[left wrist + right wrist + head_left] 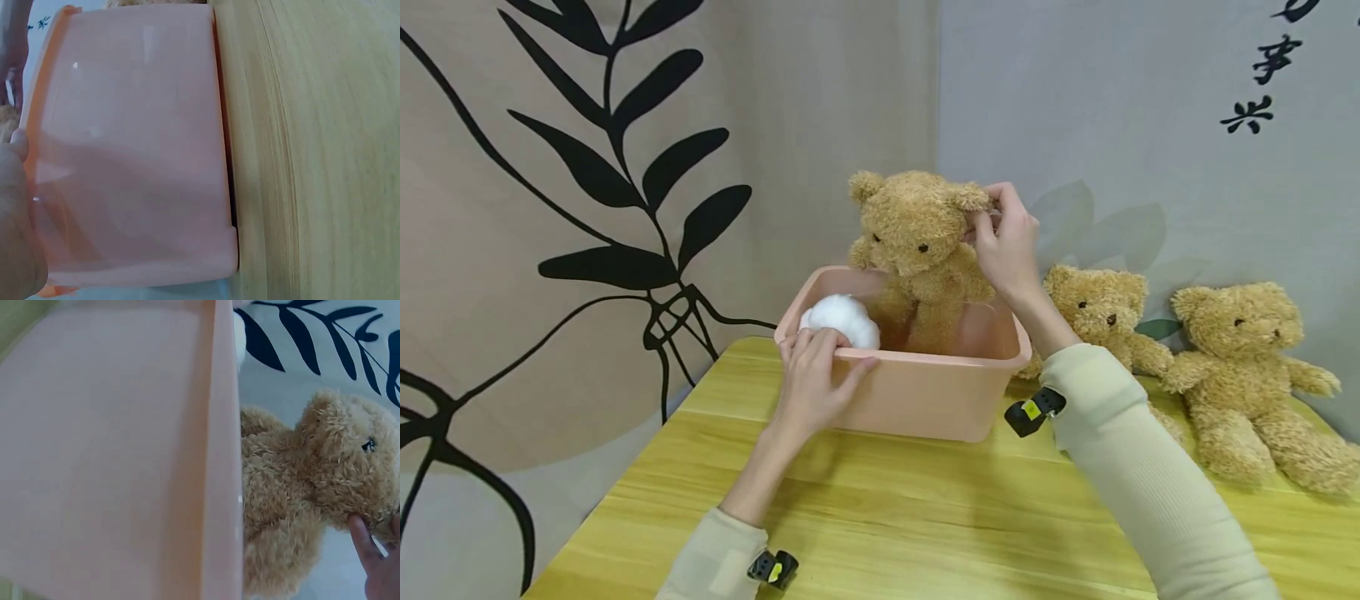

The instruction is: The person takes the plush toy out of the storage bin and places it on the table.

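Observation:
A pink plastic bin (917,396) stands on the wooden table. A tan teddy bear (913,217) is upright in it, its head and upper body above the rim and its feet hidden below. My right hand (1009,242) pinches the bear's ear at the side of its head; the right wrist view shows the thumb and fingers against the fur. My left hand (811,379) grips the bin's near rim, fingers over the edge and thumb on the outer wall. Just behind those fingers, a white fluffy ball (842,318) shows inside the bin.
Two more teddy bears sit to the right of the bin, the nearer-to-bin bear (1097,308) partly behind my right arm and the other bear (1247,367) farther right. The wooden table (880,508) extends in front. A printed curtain (820,125) hangs close behind.

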Available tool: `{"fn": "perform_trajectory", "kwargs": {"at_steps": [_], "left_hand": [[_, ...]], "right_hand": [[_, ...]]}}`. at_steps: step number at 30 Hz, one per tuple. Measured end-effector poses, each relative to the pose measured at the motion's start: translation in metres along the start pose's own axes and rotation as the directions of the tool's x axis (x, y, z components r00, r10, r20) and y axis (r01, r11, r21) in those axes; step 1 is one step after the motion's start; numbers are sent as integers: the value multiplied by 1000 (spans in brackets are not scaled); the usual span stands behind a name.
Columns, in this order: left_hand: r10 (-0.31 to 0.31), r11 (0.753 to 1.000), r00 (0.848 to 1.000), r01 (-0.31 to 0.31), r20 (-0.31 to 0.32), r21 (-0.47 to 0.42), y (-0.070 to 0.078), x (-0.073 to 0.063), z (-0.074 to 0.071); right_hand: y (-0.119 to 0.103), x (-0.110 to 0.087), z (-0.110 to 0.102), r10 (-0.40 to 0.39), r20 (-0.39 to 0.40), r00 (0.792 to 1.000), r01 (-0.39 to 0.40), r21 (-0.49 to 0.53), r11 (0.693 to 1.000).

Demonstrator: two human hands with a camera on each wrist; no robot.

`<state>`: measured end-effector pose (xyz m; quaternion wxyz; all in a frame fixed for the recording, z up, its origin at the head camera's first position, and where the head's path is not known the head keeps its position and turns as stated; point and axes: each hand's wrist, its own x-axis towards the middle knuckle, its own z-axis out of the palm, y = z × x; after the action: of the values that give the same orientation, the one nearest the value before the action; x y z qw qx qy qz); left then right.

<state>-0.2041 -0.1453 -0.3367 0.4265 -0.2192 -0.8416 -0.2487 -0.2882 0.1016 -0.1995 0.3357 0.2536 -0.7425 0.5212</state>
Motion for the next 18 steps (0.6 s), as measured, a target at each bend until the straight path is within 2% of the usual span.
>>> {"fn": "perform_trajectory", "kwargs": {"at_steps": [6,11,15,18], "left_hand": [[1,1000,1000,-1,-4,-1,0,0,1],[-5,1000,1000,5,4,-6,-1,0,0],[-14,1000,1000,14,15,-2,0,-1,0],[-9,1000,1000,9,11,-2,1,0,0]], "right_hand": [[11,-6,-21,10,15,1000,-9,-93,996],[28,-20,-28,63,145,987,-36,-178,983],[38,-28,-32,80,241,967,-42,-158,987],[39,-32,-36,76,296,952,-49,-99,994]]}}
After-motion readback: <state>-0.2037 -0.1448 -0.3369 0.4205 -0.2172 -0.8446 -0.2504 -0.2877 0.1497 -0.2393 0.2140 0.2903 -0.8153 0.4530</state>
